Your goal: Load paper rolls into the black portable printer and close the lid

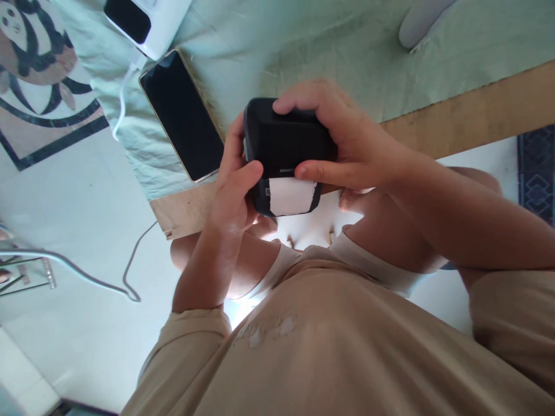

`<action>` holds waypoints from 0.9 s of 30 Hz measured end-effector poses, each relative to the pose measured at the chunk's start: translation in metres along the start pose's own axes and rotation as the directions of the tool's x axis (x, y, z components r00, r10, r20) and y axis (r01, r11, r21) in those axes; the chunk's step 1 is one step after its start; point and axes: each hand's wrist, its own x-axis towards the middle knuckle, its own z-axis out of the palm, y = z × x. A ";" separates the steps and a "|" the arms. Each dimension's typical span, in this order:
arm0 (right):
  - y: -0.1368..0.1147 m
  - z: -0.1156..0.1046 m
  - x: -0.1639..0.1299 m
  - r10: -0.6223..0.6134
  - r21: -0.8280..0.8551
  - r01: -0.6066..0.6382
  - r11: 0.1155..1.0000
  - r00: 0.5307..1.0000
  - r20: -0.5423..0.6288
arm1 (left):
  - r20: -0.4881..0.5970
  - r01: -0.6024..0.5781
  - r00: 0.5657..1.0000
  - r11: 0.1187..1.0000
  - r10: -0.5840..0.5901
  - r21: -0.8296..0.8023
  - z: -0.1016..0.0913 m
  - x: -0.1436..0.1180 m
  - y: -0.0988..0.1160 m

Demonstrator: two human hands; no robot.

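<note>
Both hands are up on a small black device, a boxy thing with rounded corners, held in the air just above the person's lap. The left hand grips it from the side, its thumb pressed flat on the near face and the other fingers wrapped round behind the edge. The right hand comes over from the other side, fingers curled across the far top edge and its thumb laid along the lower rim, so the device is clamped between the two hands. Just under the right thumb, a strip of white paper sticks out of the device's near end, its free edge torn and ragged; neither hand touches the paper. Beyond the left fingers, on a pale green sheet spread over a bed, lies a smartphone with a dark screen, face up and well clear of the hands. Further off past it sits a white power bank, with a white cable running from it down over the sheet's edge. A wooden bed frame shows past the right wrist. Another white cable trails across the light floor out to the left of the left forearm. Nearer than both hands is the person's beige shirt.
</note>
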 end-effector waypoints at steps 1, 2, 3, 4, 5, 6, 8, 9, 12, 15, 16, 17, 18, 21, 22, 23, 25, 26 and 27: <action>0.000 0.001 -0.001 -0.003 0.000 0.003 1.000 1.000 0.002 | -0.005 0.016 1.000 1.000 -0.016 -0.009 0.001 0.000 0.002; 0.000 0.001 -0.001 -0.001 0.000 0.001 1.000 1.000 0.008 | -0.016 0.030 0.999 0.999 -0.030 -0.014 0.002 0.000 0.004; -0.001 0.000 -0.001 0.001 0.001 -0.001 1.000 1.000 0.015 | -0.031 0.040 0.999 0.999 -0.040 -0.015 0.003 0.000 0.006; -0.001 0.000 -0.001 0.001 0.003 -0.001 1.000 1.000 0.022 | -0.053 0.046 0.998 0.999 -0.047 -0.015 0.004 0.001 0.008; -0.002 -0.001 -0.001 0.004 0.004 -0.004 1.000 1.000 0.029 | -0.074 0.049 0.996 0.999 -0.050 -0.014 0.005 0.001 0.009; -0.003 -0.002 -0.001 0.010 0.008 -0.010 1.000 0.999 0.036 | -0.090 0.050 0.995 0.999 -0.051 -0.011 0.007 0.001 0.010; -0.005 -0.003 0.000 0.023 0.015 -0.023 1.000 0.999 0.045 | -0.099 0.045 0.994 0.999 -0.046 -0.011 0.009 0.001 0.010; -0.006 -0.003 0.000 0.031 0.019 -0.032 0.999 0.998 0.048 | -0.097 0.043 0.994 0.999 -0.045 -0.016 0.011 0.000 0.010; -0.006 -0.002 0.001 0.054 0.041 -0.055 0.998 0.998 0.034 | -0.113 0.036 0.993 0.998 -0.041 -0.042 0.015 -0.001 0.010; -0.007 0.002 0.001 0.070 0.058 -0.070 0.996 0.998 0.010 | -0.141 0.039 0.989 0.998 -0.045 -0.045 0.017 -0.002 0.009; -0.007 0.003 0.001 0.075 0.060 -0.074 0.995 0.997 -0.002 | -0.141 0.034 0.989 0.998 -0.040 -0.046 0.018 -0.003 0.009; -0.007 0.004 0.001 0.074 0.062 -0.073 0.995 0.997 -0.013 | -0.145 0.025 0.989 0.998 -0.032 -0.053 0.018 -0.003 0.009; -0.007 0.005 0.001 0.070 0.067 -0.068 0.995 0.997 -0.026 | -0.149 0.012 0.989 0.998 -0.021 -0.061 0.018 -0.003 0.009; -0.007 0.006 0.002 0.078 0.086 -0.075 0.994 0.996 -0.031 | -0.154 0.009 0.988 0.997 -0.020 -0.071 0.017 -0.003 0.009; -0.006 0.006 0.002 0.087 0.088 -0.085 0.993 0.996 -0.020 | -0.160 0.016 0.987 0.998 -0.026 -0.068 0.016 -0.003 0.009; -0.006 0.006 0.002 0.102 0.088 -0.101 0.991 0.995 -0.008 | -0.163 0.023 0.986 0.998 -0.033 -0.066 0.016 -0.002 0.010; -0.006 0.005 0.002 0.114 0.083 -0.113 0.990 0.994 -0.001 | -0.146 0.035 0.988 0.997 -0.045 -0.071 0.014 -0.002 0.010; -0.006 0.005 0.002 0.110 0.082 -0.110 0.991 0.994 -0.005 | -0.133 0.038 0.990 0.996 -0.049 -0.078 0.013 -0.002 0.010; -0.006 0.005 0.002 0.104 0.082 -0.103 0.991 0.995 -0.012 | -0.116 0.045 0.992 0.995 -0.055 -0.086 0.013 -0.002 0.010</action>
